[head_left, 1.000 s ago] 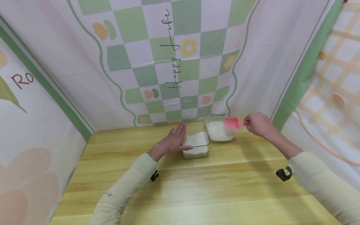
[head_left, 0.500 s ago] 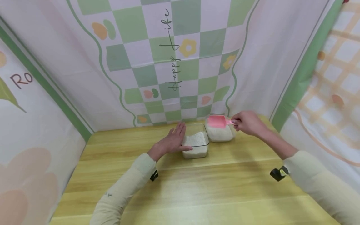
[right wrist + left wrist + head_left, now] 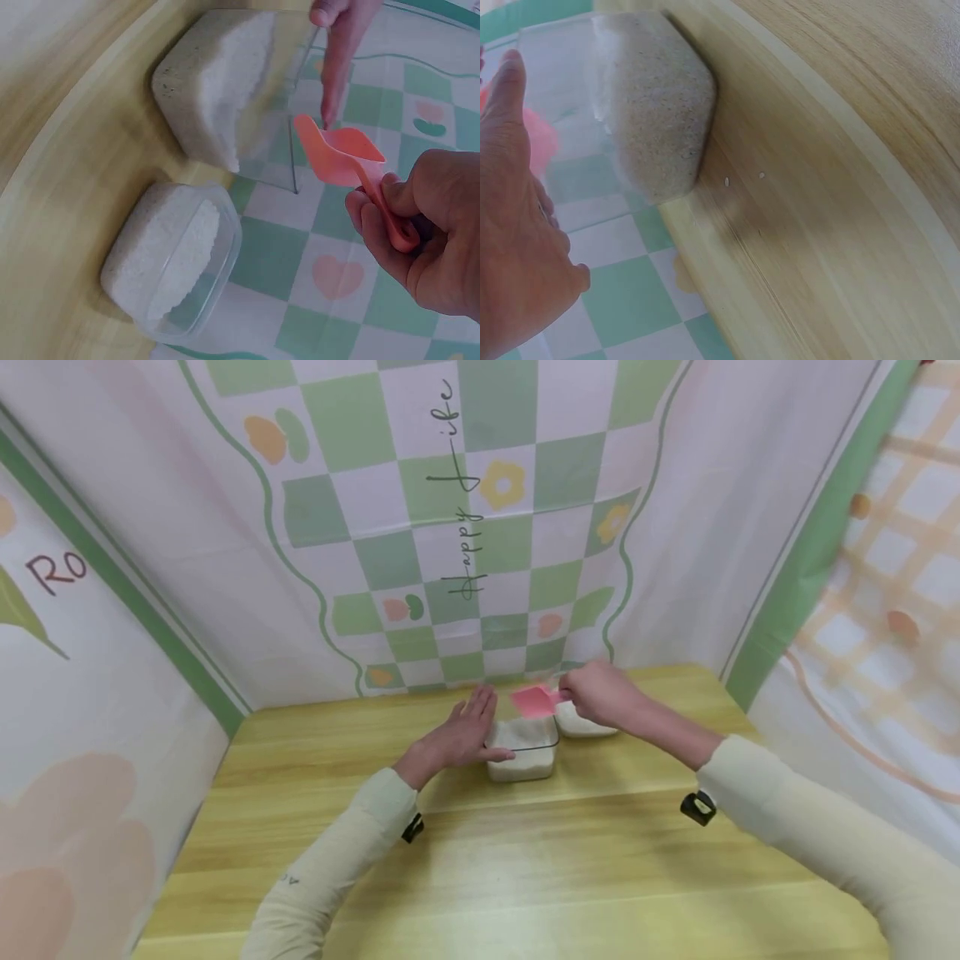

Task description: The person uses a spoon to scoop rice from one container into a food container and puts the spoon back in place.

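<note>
My right hand (image 3: 600, 693) grips the handle of a pink scoop (image 3: 534, 701), held tilted over the glass container (image 3: 522, 768). In the right wrist view the scoop (image 3: 337, 171) hangs by the glass rim, thumb and fingers curled round its handle. White rice fills the lower part of the glass container. My left hand (image 3: 463, 737) rests against that container's left side, fingers straight and thumb along the front rim. A smaller clear plastic container (image 3: 588, 727) of rice stands just to the right, partly hidden behind my right hand.
Both containers stand near the back edge of the wooden table (image 3: 480, 877), close to the checked curtain (image 3: 502, 543). A few loose rice grains (image 3: 727, 181) lie on the wood beside the glass container. More patterned cloth hangs at both sides.
My right hand has carried the scoop leftward from over the plastic container to over the glass one, tilting it there. My left hand has stayed in place at the glass container.
</note>
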